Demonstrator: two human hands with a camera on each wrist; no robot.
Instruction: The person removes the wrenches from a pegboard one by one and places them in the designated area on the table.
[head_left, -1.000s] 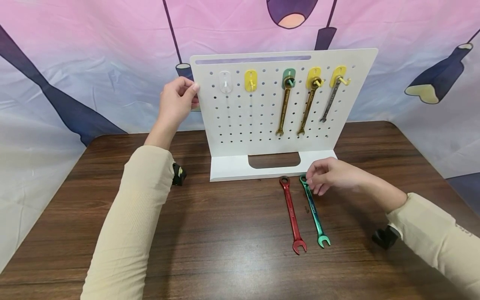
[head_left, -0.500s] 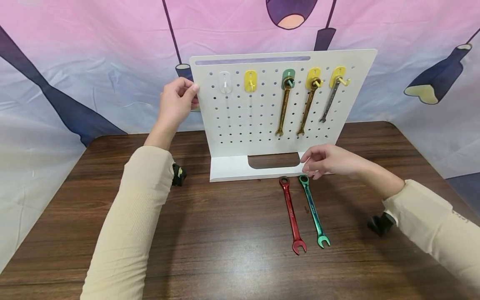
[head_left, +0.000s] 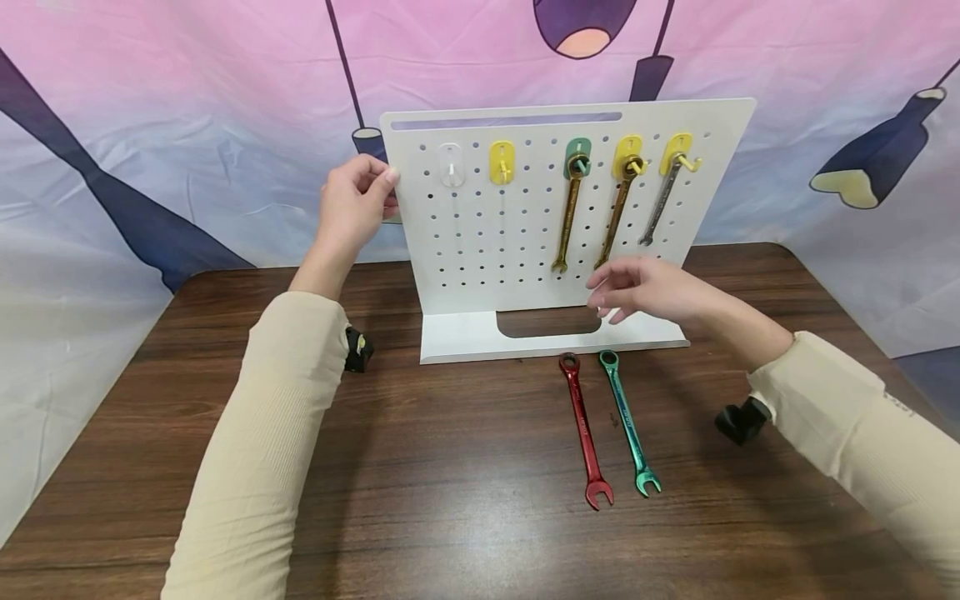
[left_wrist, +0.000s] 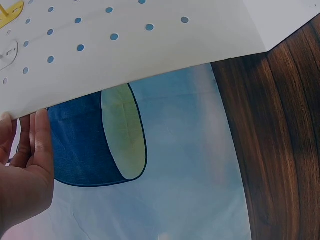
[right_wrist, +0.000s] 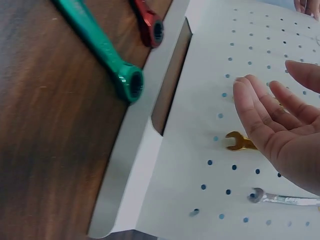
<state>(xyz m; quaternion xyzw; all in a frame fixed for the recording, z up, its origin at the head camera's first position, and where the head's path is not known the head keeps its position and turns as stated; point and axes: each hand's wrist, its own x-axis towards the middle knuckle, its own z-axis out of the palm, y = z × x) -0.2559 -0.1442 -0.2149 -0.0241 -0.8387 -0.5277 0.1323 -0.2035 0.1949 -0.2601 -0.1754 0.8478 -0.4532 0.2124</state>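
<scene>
Pegboard (head_left: 468,298) pinched at its side edge by left hand (head_left: 351,204). Right hand (head_left: 647,288) empty, fingers loosely bent, near a hanging gold wrench (head_left: 618,212). Red wrench (head_left: 583,423), green wrench (head_left: 627,421) lie on table (head_left: 442,483). Probably unhooking step; next likely needs pinching gold wrench, lifting ring off.

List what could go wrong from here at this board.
The right hand is close to the lower end of the gold wrench on the yellow hook; a brush might set it swinging or unhook it.
The left hand pinches the board by its edge; a tug could shake the hanging wrenches, or shove the base into the red wrench.
</scene>
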